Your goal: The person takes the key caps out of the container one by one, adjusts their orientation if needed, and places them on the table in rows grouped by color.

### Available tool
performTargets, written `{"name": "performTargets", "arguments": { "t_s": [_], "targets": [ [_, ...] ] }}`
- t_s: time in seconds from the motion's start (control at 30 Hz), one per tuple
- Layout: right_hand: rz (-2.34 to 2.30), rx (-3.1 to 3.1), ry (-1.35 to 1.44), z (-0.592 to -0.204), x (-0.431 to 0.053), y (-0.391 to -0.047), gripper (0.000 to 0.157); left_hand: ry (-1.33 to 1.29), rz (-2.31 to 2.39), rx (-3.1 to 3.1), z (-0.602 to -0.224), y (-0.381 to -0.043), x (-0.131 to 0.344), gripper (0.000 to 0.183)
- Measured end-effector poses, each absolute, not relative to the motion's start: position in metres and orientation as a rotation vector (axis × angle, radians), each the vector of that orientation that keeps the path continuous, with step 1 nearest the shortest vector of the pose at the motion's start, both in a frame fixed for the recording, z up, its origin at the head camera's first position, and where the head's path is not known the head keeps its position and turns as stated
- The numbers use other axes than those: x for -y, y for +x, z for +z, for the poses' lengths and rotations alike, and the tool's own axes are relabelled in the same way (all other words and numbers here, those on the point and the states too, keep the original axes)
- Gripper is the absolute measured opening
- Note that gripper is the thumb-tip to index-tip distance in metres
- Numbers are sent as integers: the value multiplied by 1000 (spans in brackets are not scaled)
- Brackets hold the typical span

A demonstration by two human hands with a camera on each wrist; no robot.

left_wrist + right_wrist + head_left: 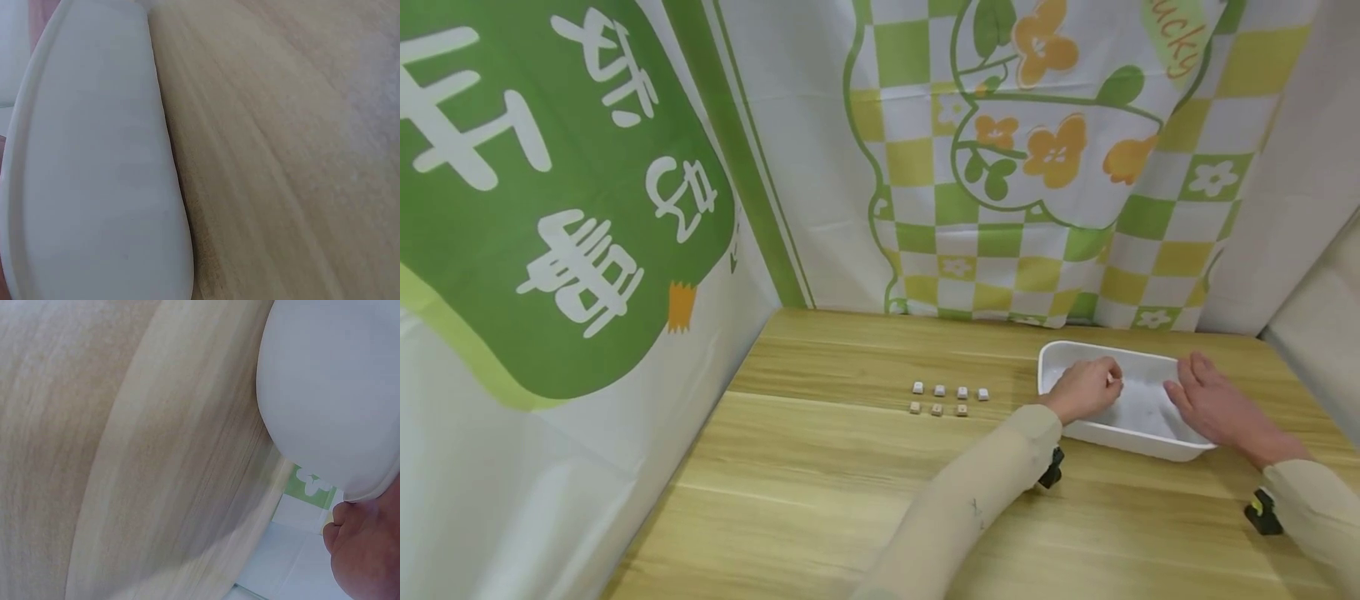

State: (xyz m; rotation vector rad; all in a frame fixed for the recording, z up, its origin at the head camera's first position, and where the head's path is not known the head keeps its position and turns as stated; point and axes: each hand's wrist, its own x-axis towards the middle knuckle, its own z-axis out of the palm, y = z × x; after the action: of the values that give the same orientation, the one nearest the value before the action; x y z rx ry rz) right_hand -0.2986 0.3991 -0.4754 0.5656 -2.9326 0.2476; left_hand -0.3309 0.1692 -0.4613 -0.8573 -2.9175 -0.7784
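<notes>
A white rectangular tray [1138,439] stands at the right of the table. My left hand [1084,390] reaches in over its left side with fingers curled. Between thumb and fingertips it pinches a small pale keycap [1112,379], mostly covered by the fingers. My right hand [1213,402] lies over the tray's right end, fingers extended along the rim. The left wrist view is filled mainly by the tray's outer wall [100,150]. Part of the right hand [369,550] shows beside the tray [331,387] in the right wrist view.
Left of the tray, small keycaps stand in two rows on the wooden table [820,467]: several white keycaps [940,390] behind, three beige keycaps [937,409] in front. A checkered cloth [1000,250] hangs along the table's back edge, and a green-and-white cloth [647,350] along the left.
</notes>
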Motion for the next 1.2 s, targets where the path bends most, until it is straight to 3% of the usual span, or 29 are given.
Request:
{"name": "performTargets", "arguments": {
  "t_s": [1.0, 1.2],
  "targets": [
    [243, 2878, 564, -481, -401, -300, 59, -677, -640, 3083, -480, -342, -192, 35],
    [250, 2906, 569, -479, -399, -300, 61, -693, -582, 3097, -477, -345, -194, 26]
  ]
}}
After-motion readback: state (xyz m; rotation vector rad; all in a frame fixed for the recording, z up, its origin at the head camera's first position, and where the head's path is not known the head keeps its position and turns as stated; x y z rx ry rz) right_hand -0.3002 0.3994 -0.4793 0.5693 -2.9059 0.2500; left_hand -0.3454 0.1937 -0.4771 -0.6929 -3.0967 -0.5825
